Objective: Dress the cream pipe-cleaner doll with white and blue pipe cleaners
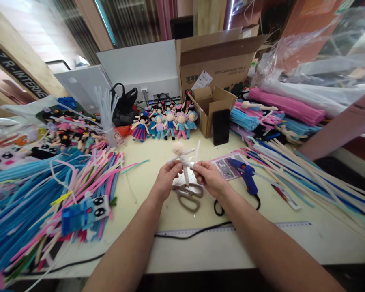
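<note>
A pale pipe-cleaner doll with a round beige head stands upright above the table, its body wrapped in white. My left hand is closed, thumb and fingers pinching the doll's side. A white pipe cleaner points up from the closed fingertips of my right hand, close against the doll's other side; exactly where it meets the body is hidden. Grey-handled scissors lie on the table just beneath the doll. To the right of my right hand rests a blue glue gun.
Bundled pipe cleaners cover the left side, more loose ones the right. Several finished dolls stand at the back beside a small cardboard box and a black phone. A ruler and black cable cross the front.
</note>
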Motion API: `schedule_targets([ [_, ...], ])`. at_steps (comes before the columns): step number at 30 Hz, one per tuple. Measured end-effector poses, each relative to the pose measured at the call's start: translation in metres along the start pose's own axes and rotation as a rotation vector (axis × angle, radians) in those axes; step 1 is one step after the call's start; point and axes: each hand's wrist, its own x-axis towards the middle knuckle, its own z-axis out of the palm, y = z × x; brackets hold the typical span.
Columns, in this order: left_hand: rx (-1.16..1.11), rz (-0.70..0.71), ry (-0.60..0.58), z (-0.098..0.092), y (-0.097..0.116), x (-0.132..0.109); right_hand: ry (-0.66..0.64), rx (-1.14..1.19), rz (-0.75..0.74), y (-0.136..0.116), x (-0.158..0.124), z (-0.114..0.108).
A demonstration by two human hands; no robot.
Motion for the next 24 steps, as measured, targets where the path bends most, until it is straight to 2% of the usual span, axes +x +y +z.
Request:
schedule_targets([
  [7,-0.001,-0.033,-0.054,0.002,-0.001,-0.003,-0.089,-0.065,0.073,0.002,-0.002,0.000],
  [10,-0.026,-0.053,-0.062,0.004,-0.001,-0.003,-0.050,-0.108,0.029,0.001,-0.001,-0.001],
  [14,-0.022,-0.080,-0.039,0.005,-0.003,-0.004,0.034,-0.356,-0.220,0.002,0.001,-0.004],
  [20,0.070,-0.028,0.033,0.007,-0.005,-0.006,0.141,-1.015,-0.786,0.001,-0.006,-0.005],
  [24,0.030,-0.021,0.061,0.010,-0.004,-0.009,0.145,-1.233,-0.944,-0.002,-0.014,-0.001],
])
